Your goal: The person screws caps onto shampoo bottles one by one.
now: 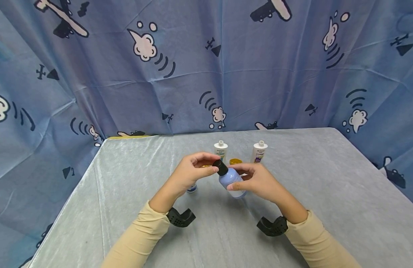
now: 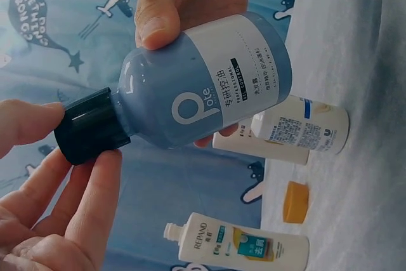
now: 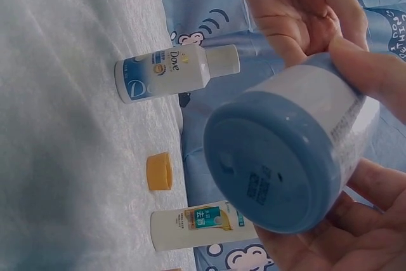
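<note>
My right hand (image 1: 258,181) holds a light blue shampoo bottle (image 1: 230,179) around its body, tilted above the table. Thumb and fingers of my left hand (image 1: 192,170) pinch its black cap (image 2: 92,125). The cap sits at the bottle's neck; whether it is loose or tight cannot be told. A white label with a large "P" faces the left wrist view, and the blue base (image 3: 269,163) faces the right wrist view. Behind the hands stand two white bottles with bare necks, one to the left (image 1: 221,147) and one to the right (image 1: 259,150).
A white and blue Dove bottle (image 3: 162,73) with a white cap stands left, mostly hidden behind my left hand from above. Yellow caps (image 1: 235,161) lie near the white bottles. The pale cloth-covered table (image 1: 133,178) ends at a blue patterned curtain (image 1: 179,74).
</note>
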`<state>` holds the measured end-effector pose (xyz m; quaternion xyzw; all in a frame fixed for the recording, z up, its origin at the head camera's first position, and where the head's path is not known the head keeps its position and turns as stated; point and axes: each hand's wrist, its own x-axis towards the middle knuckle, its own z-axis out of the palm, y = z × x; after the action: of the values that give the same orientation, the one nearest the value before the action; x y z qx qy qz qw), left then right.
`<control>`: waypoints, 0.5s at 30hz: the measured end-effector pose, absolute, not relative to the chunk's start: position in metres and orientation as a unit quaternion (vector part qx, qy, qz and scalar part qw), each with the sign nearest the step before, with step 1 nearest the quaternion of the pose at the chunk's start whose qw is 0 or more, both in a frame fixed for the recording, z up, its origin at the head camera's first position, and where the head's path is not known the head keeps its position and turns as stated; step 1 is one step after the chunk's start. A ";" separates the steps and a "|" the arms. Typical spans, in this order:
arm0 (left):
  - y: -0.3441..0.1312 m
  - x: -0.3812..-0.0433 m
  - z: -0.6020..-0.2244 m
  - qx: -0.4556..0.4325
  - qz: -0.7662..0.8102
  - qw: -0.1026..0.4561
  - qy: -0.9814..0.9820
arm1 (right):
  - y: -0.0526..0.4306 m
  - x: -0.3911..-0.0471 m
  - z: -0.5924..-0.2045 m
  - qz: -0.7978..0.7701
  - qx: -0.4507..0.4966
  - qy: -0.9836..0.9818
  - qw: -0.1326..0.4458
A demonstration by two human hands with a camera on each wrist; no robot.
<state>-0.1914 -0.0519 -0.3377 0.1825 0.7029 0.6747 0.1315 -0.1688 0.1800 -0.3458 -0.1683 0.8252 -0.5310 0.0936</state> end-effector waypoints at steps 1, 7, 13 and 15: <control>-0.052 -0.191 -0.338 0.185 0.675 0.134 0.702 | 0.180 -0.169 -0.346 -0.531 -0.168 0.825 0.094; -0.053 -0.192 -0.339 0.200 0.671 0.147 0.698 | 0.180 -0.168 -0.345 -0.533 -0.170 0.824 0.093; -0.055 -0.192 -0.336 0.189 0.670 0.148 0.703 | 0.180 -0.169 -0.346 -0.533 -0.170 0.824 0.094; -0.055 -0.192 -0.336 0.179 0.667 0.140 0.709 | 0.180 -0.168 -0.346 -0.534 -0.170 0.823 0.095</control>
<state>-0.1917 -0.0554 -0.3357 0.1794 0.7091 0.6673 0.1402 -0.1685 0.1803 -0.3458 -0.1701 0.8230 -0.5335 0.0952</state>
